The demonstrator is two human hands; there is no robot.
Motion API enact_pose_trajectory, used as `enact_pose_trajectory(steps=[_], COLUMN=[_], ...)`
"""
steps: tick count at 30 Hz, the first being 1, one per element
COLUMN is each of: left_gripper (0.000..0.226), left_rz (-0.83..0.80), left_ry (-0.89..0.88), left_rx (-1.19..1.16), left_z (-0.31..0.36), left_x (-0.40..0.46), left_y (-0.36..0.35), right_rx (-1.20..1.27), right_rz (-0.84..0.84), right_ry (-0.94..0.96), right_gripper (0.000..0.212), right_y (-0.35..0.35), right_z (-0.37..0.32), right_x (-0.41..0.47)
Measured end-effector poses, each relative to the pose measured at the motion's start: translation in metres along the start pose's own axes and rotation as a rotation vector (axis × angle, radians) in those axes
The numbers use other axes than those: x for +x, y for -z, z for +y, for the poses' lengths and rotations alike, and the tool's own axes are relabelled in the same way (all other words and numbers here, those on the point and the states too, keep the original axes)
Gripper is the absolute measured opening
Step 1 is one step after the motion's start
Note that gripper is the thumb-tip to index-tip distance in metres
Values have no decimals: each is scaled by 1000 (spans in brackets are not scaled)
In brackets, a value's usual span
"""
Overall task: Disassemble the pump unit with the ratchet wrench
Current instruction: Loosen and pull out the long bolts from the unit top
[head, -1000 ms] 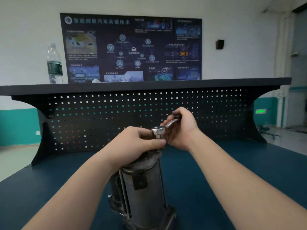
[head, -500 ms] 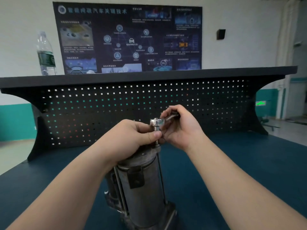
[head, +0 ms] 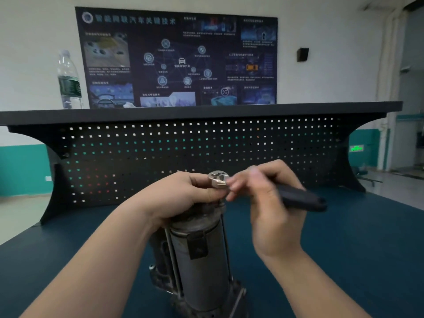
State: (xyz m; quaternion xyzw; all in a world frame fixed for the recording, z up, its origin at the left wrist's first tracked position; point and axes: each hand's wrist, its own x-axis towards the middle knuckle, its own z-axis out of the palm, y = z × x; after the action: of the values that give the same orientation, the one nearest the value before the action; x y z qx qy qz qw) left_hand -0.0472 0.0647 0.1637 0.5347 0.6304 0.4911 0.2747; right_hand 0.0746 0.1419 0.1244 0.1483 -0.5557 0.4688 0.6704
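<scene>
Left hand [head: 183, 193]: fingers curled over the top cap of the pump unit [head: 199, 260], thumb lying along the cap's front edge just under the wrench head. Grip looks firm; palm covers the cap from the 9 o'clock side.

Right hand [head: 270, 203]: blurred. Fingers curled round the ratchet wrench [head: 263, 189], fingertips close to the head, the black handle running out past the palm toward 3 o'clock. Cannot tell exactly which fingers bear on the shank.

Ratchet wrench: round bright-metal head at the top centre of the pump, face up, with small dark marks on its disc. Handle matte black, rubbery in look, thick and rounded at its free end. Head sits right above the pump's top; the socket or bolt beneath it is hidden by the left thumb.

Pump unit: stands upright on the table [head: 344, 260], at 6 o'clock from the hands. Grey metal cylinder, dull and grimy, with thin long rods down its sides and a dark rectangular clip on the front. Base is a rougher cast block, partly cut off at the lower edge.

Table surface dark teal, matte. Behind, at 12 o'clock, a black perforated pegboard [head: 206, 145] with square holes under a flat shelf. Clear plastic water bottle [head: 68, 81] with a green label stands on the shelf at 10 o'clock. Dark printed poster [head: 179, 58] on the white wall.
</scene>
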Motion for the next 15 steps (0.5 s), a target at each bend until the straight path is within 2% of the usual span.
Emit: enact_pose_trajectory(steps=[2,3,6,8,10,12,15], left_gripper=[18,15,9,9,10,13,11], left_rz=[-12,-2,32,68,128,197,253], left_ry=[32,39,29,21,14,5,-11], left_rx=[-38,-35,-24,-1,40,83,139], left_z=[1,1,2,1,0,-2,-3], left_x=[0,1,0,1,2,4,4], left_y=[2,1,-1,-3,-5,-6,-8], right_rx=[356,456,637,731,784,810,716], right_rz=[98,148,205,184,182,206,326], right_ry=[-281,-424,-825,-994,-1097,-1106,-952], right_gripper=[31,32,27,27,28,32,39], right_y=[2,5,9,9,8,8,12], right_z=[3,8,28,45,55,58,46], right_x=[17,27,56,67,69,67,56])
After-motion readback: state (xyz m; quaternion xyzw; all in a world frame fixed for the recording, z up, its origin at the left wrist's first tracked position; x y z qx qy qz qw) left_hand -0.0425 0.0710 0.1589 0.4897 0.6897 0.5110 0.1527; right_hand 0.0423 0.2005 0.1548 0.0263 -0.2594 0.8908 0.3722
